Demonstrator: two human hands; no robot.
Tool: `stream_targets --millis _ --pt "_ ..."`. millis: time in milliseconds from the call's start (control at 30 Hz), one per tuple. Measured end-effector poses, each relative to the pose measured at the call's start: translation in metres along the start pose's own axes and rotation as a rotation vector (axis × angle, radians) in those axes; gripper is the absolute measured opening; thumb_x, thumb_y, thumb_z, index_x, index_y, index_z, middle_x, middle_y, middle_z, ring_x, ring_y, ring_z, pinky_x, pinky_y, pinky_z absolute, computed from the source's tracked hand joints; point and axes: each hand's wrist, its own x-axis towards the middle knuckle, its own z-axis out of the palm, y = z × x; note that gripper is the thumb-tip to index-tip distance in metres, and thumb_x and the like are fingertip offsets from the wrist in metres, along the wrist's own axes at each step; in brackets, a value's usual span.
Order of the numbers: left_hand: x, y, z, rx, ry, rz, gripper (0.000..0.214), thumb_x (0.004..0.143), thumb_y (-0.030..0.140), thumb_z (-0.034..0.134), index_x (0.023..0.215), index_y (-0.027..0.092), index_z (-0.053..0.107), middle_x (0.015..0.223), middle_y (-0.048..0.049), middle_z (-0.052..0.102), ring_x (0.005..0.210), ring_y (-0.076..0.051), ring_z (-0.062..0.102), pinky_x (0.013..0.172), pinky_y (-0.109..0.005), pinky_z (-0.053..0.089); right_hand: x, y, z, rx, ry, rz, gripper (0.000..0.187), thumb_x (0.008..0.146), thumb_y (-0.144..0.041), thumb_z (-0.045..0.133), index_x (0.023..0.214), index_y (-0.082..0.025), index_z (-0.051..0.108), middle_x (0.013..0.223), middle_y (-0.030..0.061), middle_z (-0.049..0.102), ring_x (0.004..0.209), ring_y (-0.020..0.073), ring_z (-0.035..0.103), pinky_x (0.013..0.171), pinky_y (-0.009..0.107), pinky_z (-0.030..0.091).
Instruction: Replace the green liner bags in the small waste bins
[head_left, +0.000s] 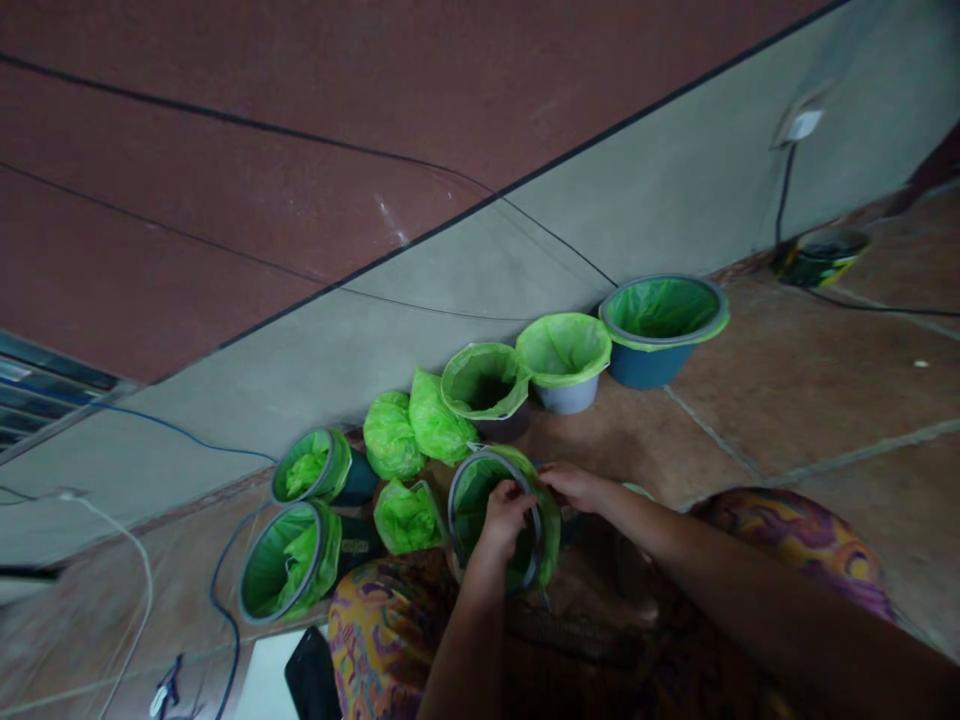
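Observation:
Between my knees a bucket (459, 500) with a grey rim leans with its mouth toward me, lined with a thin green plastic bag (551, 545) folded over the outside. My left hand (506, 515) reaches across the mouth, fingers closed on the liner at the right part of the rim. On the outer side, my right hand (574, 487) pinches the folded-over edge of the same bag. Just left of this bucket lies a small container stuffed with green plastic (409, 517). Two bulging green bags (394, 437) sit behind it.
Along the wall stand a dark lined bucket (487, 382), a pale lined bucket (566, 350) and a blue lined tub (652, 365). Two lined buckets (281, 565) lie tipped at left, near a blue cable (217, 590) and a black phone (311, 675). A tin (821, 257) stands far right.

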Motion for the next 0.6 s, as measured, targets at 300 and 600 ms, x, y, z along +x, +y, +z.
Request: stream_targets --millis 300,600 --pt "-0.014 0.001 -0.002 -0.168 -0.017 0.027 0.037 0.056 0.030 0.080 0.084 0.020 0.058 0.080 0.0038 0.058 0.066 -0.008 0.053 0.054 -0.017 0.038 -0.001 -0.002 0.004 0.016 0.007 -0.018 0.009 0.068 -0.011 0.056 0.071 -0.015 0.063 0.054 -0.0009 0.064 0.046 0.0129 0.058 0.045 0.022 0.044" --pt "-0.003 -0.018 -0.008 -0.418 -0.109 -0.052 0.041 0.061 0.031 0.078 0.098 0.017 0.067 0.083 -0.0038 0.066 0.072 -0.014 0.061 0.066 -0.026 0.048 0.003 0.001 0.002 -0.020 0.074 -0.042 0.008 0.069 -0.013 0.059 0.075 -0.016 0.063 0.053 -0.0028 0.062 0.048 0.0108 0.057 0.050 0.020 0.045"
